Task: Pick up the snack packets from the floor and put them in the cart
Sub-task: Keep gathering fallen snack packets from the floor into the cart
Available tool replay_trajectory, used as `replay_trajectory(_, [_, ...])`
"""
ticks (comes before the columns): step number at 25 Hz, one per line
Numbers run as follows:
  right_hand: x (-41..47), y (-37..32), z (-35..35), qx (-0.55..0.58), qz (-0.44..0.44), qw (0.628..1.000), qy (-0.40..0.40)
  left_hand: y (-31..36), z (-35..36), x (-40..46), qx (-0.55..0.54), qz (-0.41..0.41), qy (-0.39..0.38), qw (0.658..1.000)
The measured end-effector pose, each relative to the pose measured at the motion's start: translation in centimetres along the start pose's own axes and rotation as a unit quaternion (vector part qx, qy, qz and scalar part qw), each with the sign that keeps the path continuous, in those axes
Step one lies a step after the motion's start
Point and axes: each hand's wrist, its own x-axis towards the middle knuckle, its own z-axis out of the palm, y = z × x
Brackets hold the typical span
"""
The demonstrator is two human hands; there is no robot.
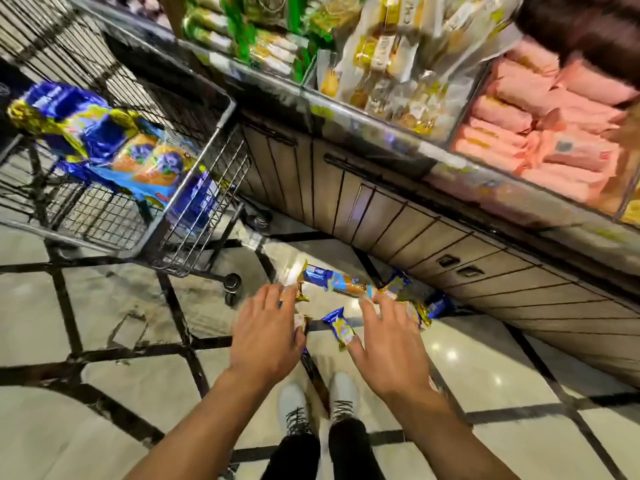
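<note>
Several blue and gold snack packets lie on the tiled floor by the shelf base: a long one (337, 282), a small one (340, 328) between my hands, and others (437, 305) partly hidden behind my right hand. My left hand (268, 336) and my right hand (389, 344) hover palm-down above them with fingers spread, holding nothing. The wire cart (194, 168) stands at the left with several blue snack packets (114, 143) inside it.
A store shelf unit (398, 216) runs diagonally along the right, with bins of yellow biscuit packs (388, 74) and pink packs (540, 133). Another person's dark hair (581, 26) shows at top right. My white shoes (318, 400) stand below the hands.
</note>
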Motion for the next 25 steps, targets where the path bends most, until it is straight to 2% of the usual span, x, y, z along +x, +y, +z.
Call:
replay_trajectory(6, [5.6,2.2,14.4,-0.009,-0.02,0.999,-0.031,-1.9,14.2,5.9,0.006,-0.017,-0.004,1.0])
replay_trajectory(13, [11.5,5.2,34.2,0.002,-0.043,0.998,-0.053,-3.8,36.0,11.5,-0.04,-0.056,-0.059,0.996])
replay_trajectory(18, [15.1,6.5,46.4,-0.005,-0.057,0.996,-0.069,-5.6,48.7,15.0,-0.069,-0.104,-0.092,0.988])
replay_trajectory(21, [15.9,7.0,52.1,-0.026,-0.035,0.992,-0.119,-6.3,54.8,15.8,-0.071,-0.124,-0.105,0.984])
replay_trajectory(25, [14.8,6.9,56.7,-0.009,-0.003,0.983,-0.183,-6.2,58.2,16.0,-0.05,-0.129,-0.074,0.988])
